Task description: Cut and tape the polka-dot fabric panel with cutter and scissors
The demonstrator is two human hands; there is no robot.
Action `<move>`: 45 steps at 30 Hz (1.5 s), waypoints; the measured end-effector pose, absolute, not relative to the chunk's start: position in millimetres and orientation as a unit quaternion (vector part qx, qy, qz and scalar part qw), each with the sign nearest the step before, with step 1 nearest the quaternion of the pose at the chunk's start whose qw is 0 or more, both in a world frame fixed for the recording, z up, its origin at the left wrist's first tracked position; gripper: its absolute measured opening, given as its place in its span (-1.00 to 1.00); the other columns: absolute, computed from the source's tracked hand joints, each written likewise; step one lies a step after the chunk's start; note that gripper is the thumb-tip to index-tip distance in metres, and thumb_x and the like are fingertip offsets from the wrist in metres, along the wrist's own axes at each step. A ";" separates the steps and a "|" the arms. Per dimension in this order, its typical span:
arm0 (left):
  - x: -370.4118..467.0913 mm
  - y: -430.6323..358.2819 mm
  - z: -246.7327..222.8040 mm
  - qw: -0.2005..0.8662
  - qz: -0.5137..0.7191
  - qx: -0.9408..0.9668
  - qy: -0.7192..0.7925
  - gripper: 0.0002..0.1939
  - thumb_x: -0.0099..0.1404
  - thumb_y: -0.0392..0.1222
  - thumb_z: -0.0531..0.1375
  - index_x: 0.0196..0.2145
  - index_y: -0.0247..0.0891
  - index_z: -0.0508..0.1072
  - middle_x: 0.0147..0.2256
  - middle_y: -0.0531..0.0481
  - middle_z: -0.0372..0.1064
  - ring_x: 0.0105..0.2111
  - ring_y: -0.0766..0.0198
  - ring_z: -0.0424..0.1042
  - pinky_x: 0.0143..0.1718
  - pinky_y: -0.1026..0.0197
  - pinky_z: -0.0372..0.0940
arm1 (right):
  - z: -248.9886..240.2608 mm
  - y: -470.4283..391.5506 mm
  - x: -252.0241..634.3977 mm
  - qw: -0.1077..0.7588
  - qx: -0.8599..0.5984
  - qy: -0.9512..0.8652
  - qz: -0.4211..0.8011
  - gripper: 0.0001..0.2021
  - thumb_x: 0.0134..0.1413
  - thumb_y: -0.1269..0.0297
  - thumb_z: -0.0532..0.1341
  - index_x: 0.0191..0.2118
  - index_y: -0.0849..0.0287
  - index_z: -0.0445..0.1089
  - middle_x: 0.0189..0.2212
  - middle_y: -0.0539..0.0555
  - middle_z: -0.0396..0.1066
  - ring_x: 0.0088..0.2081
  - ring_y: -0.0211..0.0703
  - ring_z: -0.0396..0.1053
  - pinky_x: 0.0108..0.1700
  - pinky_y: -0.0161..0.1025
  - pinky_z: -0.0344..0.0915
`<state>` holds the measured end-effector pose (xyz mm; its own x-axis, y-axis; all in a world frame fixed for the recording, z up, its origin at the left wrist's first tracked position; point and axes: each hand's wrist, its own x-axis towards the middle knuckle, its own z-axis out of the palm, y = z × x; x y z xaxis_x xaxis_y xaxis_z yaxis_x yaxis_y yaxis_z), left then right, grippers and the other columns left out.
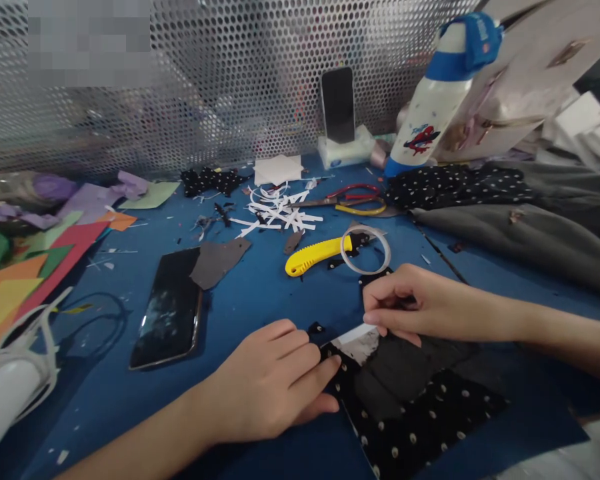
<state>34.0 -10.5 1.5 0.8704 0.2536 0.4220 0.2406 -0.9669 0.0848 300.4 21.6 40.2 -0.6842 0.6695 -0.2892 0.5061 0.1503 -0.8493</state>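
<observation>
My left hand (275, 383) lies at the left edge of a black fabric piece with white dots (420, 433), fingers curled together and thumb and index finger at its edge. My right hand (405, 303) is closed in a pinch on a narrow white strip (353, 335) along the fabric's top edge. Below the strip is a whitish patch, and a dark grey piece (395, 373) lies over the dotted fabric. Just beyond my right hand are a roll of clear tape (387, 250) and a yellow utility knife (317, 255).
A black phone (170, 307) lies left, a grey scrap (219, 261) on its corner. Further back are white paper strips (280, 212), scissors (360, 208), a propped phone (338, 105) and a bottle (433, 100). Coloured sheets (55, 267) and a white cable (45, 347) lie left; dark cloth (520, 227) lies right.
</observation>
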 end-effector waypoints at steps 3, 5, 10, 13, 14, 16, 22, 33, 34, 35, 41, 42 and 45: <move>33.9 -9.8 2.4 0.025 0.222 0.966 0.129 -0.70 0.49 -0.12 0.04 -0.08 -0.39 0.46 -0.46 0.00 0.36 -0.48 0.24 0.27 -0.44 0.15 0.21 | 38.8 20.6 299.7 0.067 -0.397 -0.747 0.530 -0.73 0.25 0.14 0.18 -0.43 0.18 0.38 -0.71 -0.12 0.24 -0.61 -0.34 0.21 -0.49 -0.36 0.10; 34.0 -9.6 2.7 0.030 0.223 0.966 0.129 -0.70 0.49 -0.13 0.04 -0.08 -0.40 0.47 -0.46 0.00 0.36 -0.48 0.25 0.27 -0.43 0.15 0.21 | 38.1 20.2 299.3 0.062 -0.402 -0.746 0.527 -0.71 0.26 0.12 0.17 -0.42 0.18 0.39 -0.70 -0.11 0.23 -0.62 -0.34 0.20 -0.51 -0.36 0.09; 33.9 -10.2 2.1 0.041 0.218 0.967 0.125 -0.70 0.48 -0.14 0.06 -0.08 -0.42 0.48 -0.44 -0.03 0.38 -0.47 0.23 0.27 -0.44 0.14 0.20 | 36.3 21.0 298.9 0.059 -0.408 -0.752 0.515 -0.70 0.25 0.11 0.17 -0.43 0.18 0.39 -0.67 -0.11 0.24 -0.63 -0.36 0.23 -0.54 -0.38 0.09; 33.2 -10.8 2.0 0.044 0.214 0.968 0.122 -0.68 0.48 -0.13 0.06 -0.08 -0.42 0.49 -0.42 -0.04 0.40 -0.46 0.22 0.29 -0.41 0.13 0.22 | 35.4 21.8 299.5 0.064 -0.408 -0.756 0.508 -0.72 0.24 0.13 0.18 -0.44 0.18 0.39 -0.67 -0.12 0.25 -0.64 -0.38 0.23 -0.54 -0.40 0.10; 32.9 -11.0 2.0 0.043 0.213 0.968 0.123 -0.68 0.48 -0.13 0.06 -0.09 -0.42 0.49 -0.41 -0.05 0.40 -0.45 0.22 0.30 -0.40 0.13 0.23 | 35.1 21.9 299.8 0.064 -0.407 -0.758 0.505 -0.72 0.24 0.13 0.19 -0.44 0.18 0.39 -0.67 -0.12 0.25 -0.64 -0.39 0.22 -0.54 -0.40 0.09; 32.1 -11.4 2.0 0.037 0.211 0.969 0.125 -0.69 0.48 -0.12 0.07 -0.08 -0.41 0.48 -0.38 -0.06 0.42 -0.42 0.22 0.34 -0.37 0.13 0.27 | 34.6 21.6 300.5 0.063 -0.407 -0.761 0.501 -0.71 0.24 0.12 0.18 -0.44 0.18 0.39 -0.66 -0.11 0.25 -0.64 -0.39 0.21 -0.54 -0.39 0.09; 30.6 -12.0 3.8 0.008 0.213 0.967 0.137 -0.70 0.47 -0.10 0.08 -0.09 -0.34 0.50 -0.09 -0.12 0.47 -0.26 0.19 0.42 -0.17 0.06 0.35 | 34.3 20.6 301.8 0.058 -0.407 -0.786 0.462 -0.70 0.25 0.12 0.16 -0.44 0.17 0.40 -0.63 -0.10 0.27 -0.60 -0.37 0.20 -0.52 -0.37 0.08; 30.3 -11.9 3.1 0.006 0.212 0.969 0.128 -0.66 0.50 -0.11 0.02 -0.08 -0.35 0.53 0.02 -0.10 0.50 -0.16 0.15 0.44 -0.12 0.07 0.33 | 36.0 20.3 300.1 0.059 -0.405 -0.849 0.334 -0.76 0.18 0.22 0.19 -0.49 0.15 0.37 -0.66 -0.12 0.23 -0.60 -0.40 0.11 -0.52 -0.36 -0.02; 30.2 -12.0 3.3 0.006 0.211 0.969 0.129 -0.66 0.50 -0.11 0.03 -0.08 -0.35 0.53 0.01 -0.10 0.50 -0.16 0.15 0.45 -0.12 0.07 0.33 | 35.7 19.6 299.7 0.058 -0.403 -0.856 0.319 -0.77 0.17 0.25 0.18 -0.50 0.15 0.36 -0.66 -0.13 0.22 -0.61 -0.40 0.11 -0.52 -0.36 -0.02; 30.3 -12.0 3.5 0.007 0.210 0.969 0.130 -0.66 0.50 -0.11 0.03 -0.08 -0.35 0.53 0.01 -0.11 0.50 -0.16 0.15 0.45 -0.11 0.07 0.33 | 35.2 18.9 299.3 0.056 -0.403 -0.862 0.303 -0.79 0.15 0.27 0.18 -0.50 0.15 0.35 -0.66 -0.13 0.22 -0.61 -0.40 0.11 -0.51 -0.35 -0.02; 31.8 -11.4 3.8 0.015 0.203 0.970 0.135 -0.67 0.50 -0.12 0.03 -0.06 -0.34 0.52 0.01 -0.09 0.50 -0.16 0.16 0.45 -0.09 0.07 0.33 | 31.4 15.1 298.2 0.038 -0.397 -0.893 0.209 -0.75 0.17 0.27 0.16 -0.53 0.16 0.25 -0.68 -0.11 0.25 -0.63 -0.38 0.13 -0.50 -0.28 -0.11; 31.8 -11.4 3.5 0.016 0.203 0.970 0.136 -0.67 0.51 -0.11 0.02 -0.06 -0.34 0.52 0.01 -0.09 0.50 -0.16 0.16 0.45 -0.09 0.07 0.33 | 30.6 14.6 298.4 0.033 -0.395 -0.897 0.197 -0.74 0.17 0.27 0.16 -0.53 0.17 0.23 -0.68 -0.11 0.25 -0.63 -0.37 0.14 -0.50 -0.27 -0.13; 31.3 -11.4 2.7 0.020 0.204 0.970 0.134 -0.66 0.50 -0.10 0.03 -0.06 -0.34 0.52 0.01 -0.09 0.50 -0.15 0.17 0.44 -0.08 0.06 0.32 | 28.1 13.3 298.7 0.020 -0.389 -0.906 0.166 -0.75 0.18 0.28 0.15 -0.52 0.16 0.21 -0.66 -0.09 0.26 -0.59 -0.34 0.20 -0.48 -0.25 -0.15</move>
<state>31.3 -11.4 2.7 0.8807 0.2680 0.3907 0.2518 -0.9633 0.0931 298.7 13.3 28.1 -0.6971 0.7108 -0.0936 0.6977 0.6425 -0.3169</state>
